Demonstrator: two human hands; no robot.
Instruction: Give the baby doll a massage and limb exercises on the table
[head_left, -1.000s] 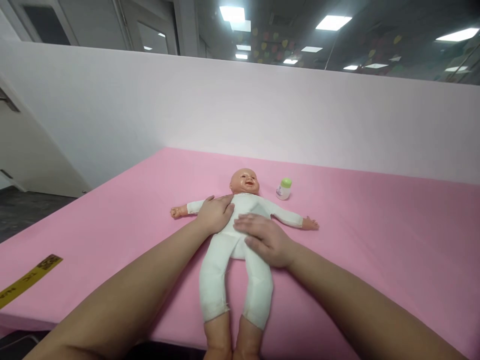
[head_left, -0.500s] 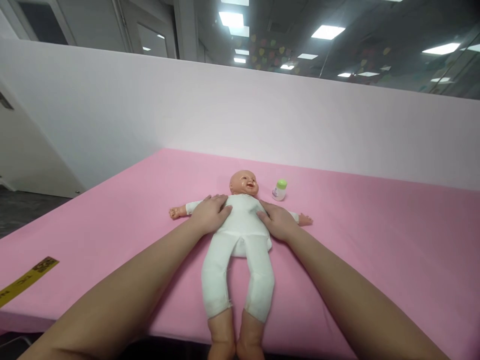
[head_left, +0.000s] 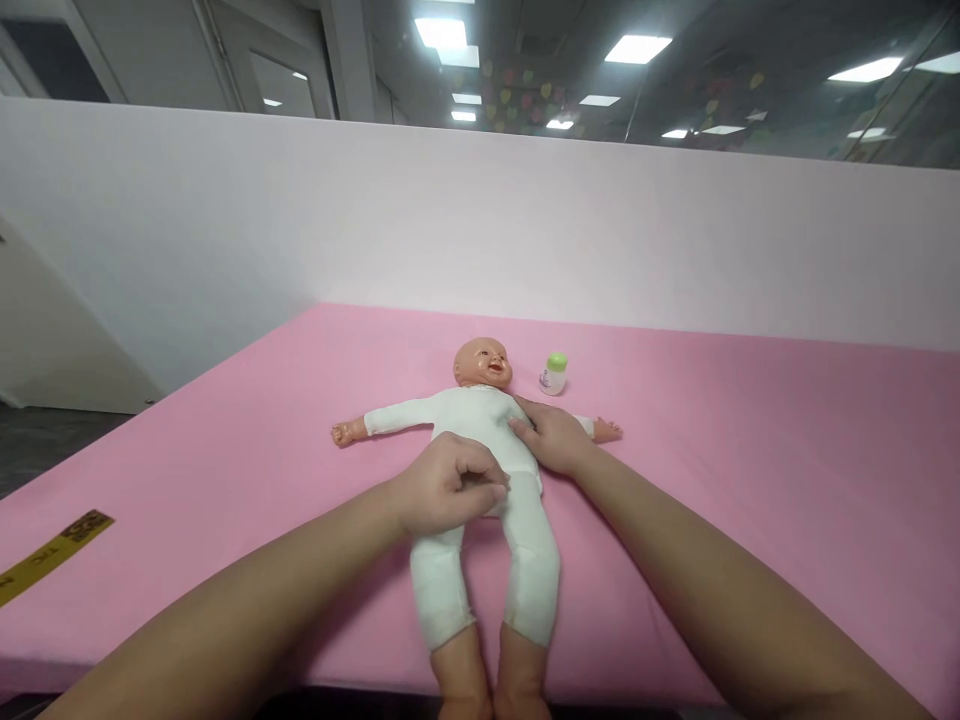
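A baby doll [head_left: 487, 425] in white clothing lies on its back, head away from me, arms spread and bare feet towards me. My right hand [head_left: 555, 438] rests open against the doll's side and upper arm, thumb on its chest. Over the doll's waist is my left hand [head_left: 454, 485], fingers curled and thumb close to the forefinger in a pinch at the white cloth. What lies between those fingertips, if anything, is hidden. Beside the doll's head stands a small bottle [head_left: 553, 375] with a green cap, apart from both hands.
Pink cloth covers the table [head_left: 712, 430]. A white partition [head_left: 525, 220] rises behind it, with glass and ceiling lights above. A yellow printed strip [head_left: 56, 555] lies at the table's left front. A pale door [head_left: 60, 330] is at the far left.
My left hand has come off the doll's shoulder and down to its waist, its fingers curling. The doll's legs have shifted a little to the right. My right hand stays at the doll's side.
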